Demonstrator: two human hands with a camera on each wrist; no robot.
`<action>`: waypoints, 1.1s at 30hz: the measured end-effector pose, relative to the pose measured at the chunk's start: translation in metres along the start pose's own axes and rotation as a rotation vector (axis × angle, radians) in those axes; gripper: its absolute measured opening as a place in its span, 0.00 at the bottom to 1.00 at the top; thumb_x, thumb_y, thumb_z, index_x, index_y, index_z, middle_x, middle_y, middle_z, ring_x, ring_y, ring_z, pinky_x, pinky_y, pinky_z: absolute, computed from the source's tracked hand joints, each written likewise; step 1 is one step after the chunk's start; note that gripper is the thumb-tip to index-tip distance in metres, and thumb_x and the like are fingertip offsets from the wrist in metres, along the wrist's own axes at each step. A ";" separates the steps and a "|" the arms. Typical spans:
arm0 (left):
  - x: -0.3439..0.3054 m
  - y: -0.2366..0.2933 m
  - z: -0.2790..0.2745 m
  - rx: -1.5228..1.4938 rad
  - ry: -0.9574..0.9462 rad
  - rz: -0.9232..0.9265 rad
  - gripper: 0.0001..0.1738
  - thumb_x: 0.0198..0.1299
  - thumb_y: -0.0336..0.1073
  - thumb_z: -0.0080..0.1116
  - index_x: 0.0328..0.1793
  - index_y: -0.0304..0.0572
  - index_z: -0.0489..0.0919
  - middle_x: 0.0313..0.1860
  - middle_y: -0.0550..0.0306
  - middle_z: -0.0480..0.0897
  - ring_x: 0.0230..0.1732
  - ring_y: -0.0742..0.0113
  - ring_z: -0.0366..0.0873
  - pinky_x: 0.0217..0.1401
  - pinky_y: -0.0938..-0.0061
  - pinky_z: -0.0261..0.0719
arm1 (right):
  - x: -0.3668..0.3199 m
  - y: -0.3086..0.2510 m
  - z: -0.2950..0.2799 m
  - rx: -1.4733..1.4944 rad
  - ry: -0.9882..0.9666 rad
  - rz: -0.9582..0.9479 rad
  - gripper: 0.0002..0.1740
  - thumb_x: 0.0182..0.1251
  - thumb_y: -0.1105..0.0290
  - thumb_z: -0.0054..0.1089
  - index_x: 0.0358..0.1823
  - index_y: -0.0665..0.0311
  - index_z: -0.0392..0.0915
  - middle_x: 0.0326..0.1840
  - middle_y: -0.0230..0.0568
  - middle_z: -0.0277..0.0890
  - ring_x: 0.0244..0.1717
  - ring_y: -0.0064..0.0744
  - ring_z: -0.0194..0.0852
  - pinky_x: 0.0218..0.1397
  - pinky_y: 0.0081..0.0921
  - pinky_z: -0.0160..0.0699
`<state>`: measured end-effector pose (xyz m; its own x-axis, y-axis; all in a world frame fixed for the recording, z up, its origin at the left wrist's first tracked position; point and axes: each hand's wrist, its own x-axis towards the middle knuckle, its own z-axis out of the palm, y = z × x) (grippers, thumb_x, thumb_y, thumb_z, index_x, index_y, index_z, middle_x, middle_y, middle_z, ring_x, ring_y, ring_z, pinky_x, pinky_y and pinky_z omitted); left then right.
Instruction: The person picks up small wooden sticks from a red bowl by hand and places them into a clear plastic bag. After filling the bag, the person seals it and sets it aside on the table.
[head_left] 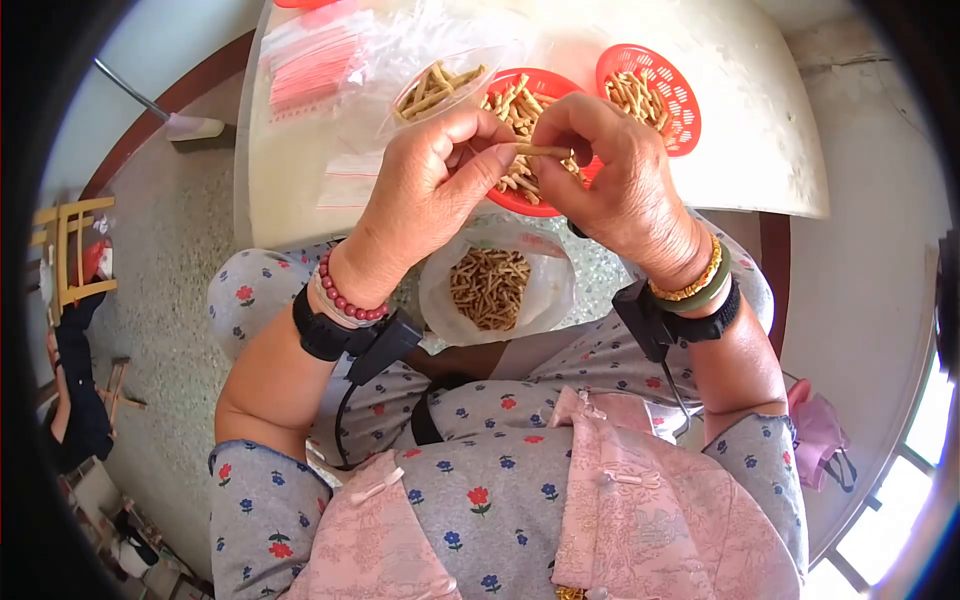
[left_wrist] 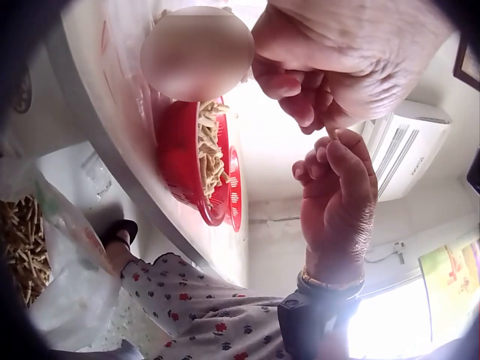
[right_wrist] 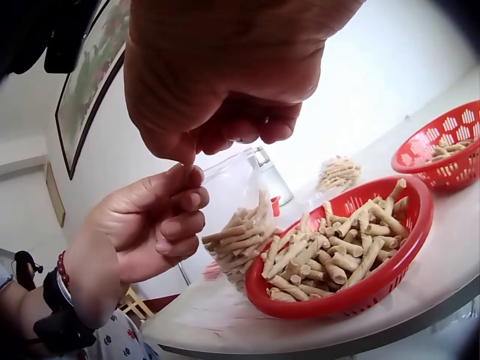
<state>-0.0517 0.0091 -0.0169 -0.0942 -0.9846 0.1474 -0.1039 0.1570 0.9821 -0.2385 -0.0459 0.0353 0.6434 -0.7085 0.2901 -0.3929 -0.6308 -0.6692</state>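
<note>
Between the thumbs and fingertips of both hands is a thin tan stick (head_left: 545, 151) that looks like a piece of dried root. My left hand (head_left: 430, 185) pinches one end, and my right hand (head_left: 625, 180) pinches the other. They hold it over a red plastic basket (right_wrist: 341, 306) piled with similar pale sticks (right_wrist: 349, 251). To the left of that basket, a clear plastic bag (head_left: 486, 70) contains longer sticks. Below the table edge, a translucent bag (head_left: 558, 268) stands open between the knees, with many darker brown sticks (head_left: 490, 288) inside.
A second red basket (head_left: 684, 112) holding sticks sits farther right on the white table (head_left: 760, 120). Flat plastic bags with pink edges (head_left: 315, 72) lie stacked at the table's left. A wooden chair (head_left: 75, 250) stands off to the left on the speckled floor.
</note>
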 end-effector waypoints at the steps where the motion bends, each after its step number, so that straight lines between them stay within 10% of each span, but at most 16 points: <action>1: 0.000 -0.001 -0.001 0.000 -0.001 -0.001 0.09 0.70 0.31 0.57 0.52 0.35 0.78 0.37 0.66 0.80 0.35 0.83 0.74 0.35 0.86 0.72 | 0.000 0.000 0.000 0.000 0.000 0.001 0.06 0.57 0.74 0.62 0.35 0.65 0.75 0.30 0.44 0.78 0.31 0.41 0.80 0.34 0.32 0.79; 13: 0.000 0.003 0.000 -0.295 -0.078 -0.209 0.08 0.72 0.36 0.55 0.51 0.42 0.79 0.34 0.70 0.77 0.29 0.84 0.68 0.29 0.89 0.63 | -0.002 0.002 0.000 0.047 0.040 -0.023 0.11 0.56 0.73 0.70 0.37 0.63 0.76 0.29 0.36 0.77 0.29 0.28 0.78 0.34 0.24 0.78; 21: 0.001 0.008 0.003 -0.327 -0.044 -0.210 0.09 0.70 0.34 0.56 0.48 0.34 0.81 0.32 0.64 0.81 0.28 0.80 0.75 0.31 0.82 0.76 | 0.007 -0.003 0.002 0.110 0.092 -0.022 0.09 0.57 0.74 0.69 0.38 0.63 0.78 0.28 0.32 0.78 0.27 0.21 0.75 0.32 0.21 0.77; 25: -0.002 -0.004 0.006 0.009 -0.164 -0.145 0.08 0.68 0.30 0.57 0.49 0.35 0.80 0.34 0.64 0.80 0.32 0.80 0.74 0.35 0.82 0.74 | 0.023 -0.002 0.004 0.144 0.200 0.067 0.08 0.60 0.75 0.65 0.40 0.62 0.80 0.26 0.31 0.80 0.25 0.19 0.75 0.31 0.20 0.76; 33: -0.015 -0.006 0.014 0.100 -0.236 -0.031 0.07 0.64 0.25 0.58 0.47 0.33 0.79 0.35 0.55 0.83 0.37 0.71 0.81 0.42 0.75 0.79 | 0.058 -0.002 0.025 -0.206 0.137 -0.170 0.06 0.62 0.70 0.67 0.39 0.60 0.85 0.31 0.35 0.80 0.29 0.31 0.77 0.34 0.28 0.74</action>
<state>-0.0637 0.0242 -0.0271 -0.3164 -0.9457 0.0746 -0.2067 0.1455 0.9675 -0.1842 -0.0779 0.0363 0.6219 -0.6147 0.4851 -0.4215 -0.7849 -0.4542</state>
